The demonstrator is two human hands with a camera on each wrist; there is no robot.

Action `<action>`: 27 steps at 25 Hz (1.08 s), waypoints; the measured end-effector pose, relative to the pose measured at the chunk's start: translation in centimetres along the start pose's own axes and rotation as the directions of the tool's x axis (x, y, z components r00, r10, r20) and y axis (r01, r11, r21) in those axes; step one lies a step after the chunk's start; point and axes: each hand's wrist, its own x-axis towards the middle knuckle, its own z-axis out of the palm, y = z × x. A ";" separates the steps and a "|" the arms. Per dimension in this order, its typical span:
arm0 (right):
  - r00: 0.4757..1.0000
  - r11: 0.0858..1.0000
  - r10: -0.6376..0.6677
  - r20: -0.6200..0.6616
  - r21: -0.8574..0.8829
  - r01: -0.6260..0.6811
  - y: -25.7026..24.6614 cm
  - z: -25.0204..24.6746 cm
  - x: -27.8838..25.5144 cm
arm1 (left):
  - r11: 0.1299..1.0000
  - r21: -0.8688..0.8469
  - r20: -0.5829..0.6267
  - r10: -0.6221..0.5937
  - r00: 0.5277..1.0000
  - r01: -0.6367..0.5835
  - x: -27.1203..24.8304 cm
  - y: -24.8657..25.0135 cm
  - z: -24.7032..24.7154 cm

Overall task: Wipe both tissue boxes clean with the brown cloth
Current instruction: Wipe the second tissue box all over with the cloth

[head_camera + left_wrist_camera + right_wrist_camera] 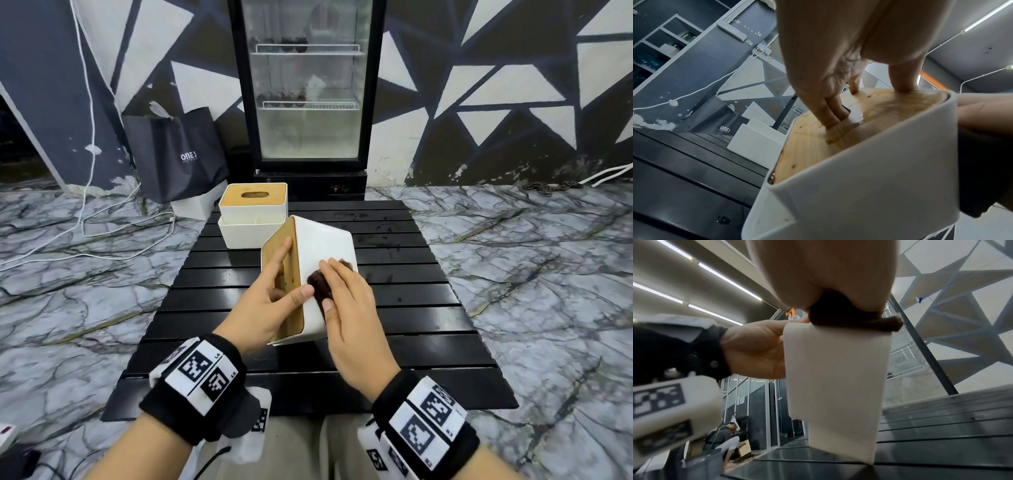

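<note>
left hand gripping tilted tissue box, fingers in its slot; right hand clamping brown cloth on box side, beside left thumb

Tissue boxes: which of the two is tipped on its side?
The near box, held by the left hand, wooden lid facing left, cloth pressed on its white wall. The far box stands upright, lid up.

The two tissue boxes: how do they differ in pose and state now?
The near tissue box is tilted, wooden lid facing left; the far tissue box stands upright on the table, lid up. The left hand grips the near tissue box while the right hand holds the brown cloth on it; no hand touches the far one. Both are white with slotted wooden lids.
</note>
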 end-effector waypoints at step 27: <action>0.997 0.996 -0.060 -0.039 0.068 0.062 0.0 -0.5 2.6 | 0.997 0.071 0.121 -0.016 0.993 0.007 0.1 0.3 -0.5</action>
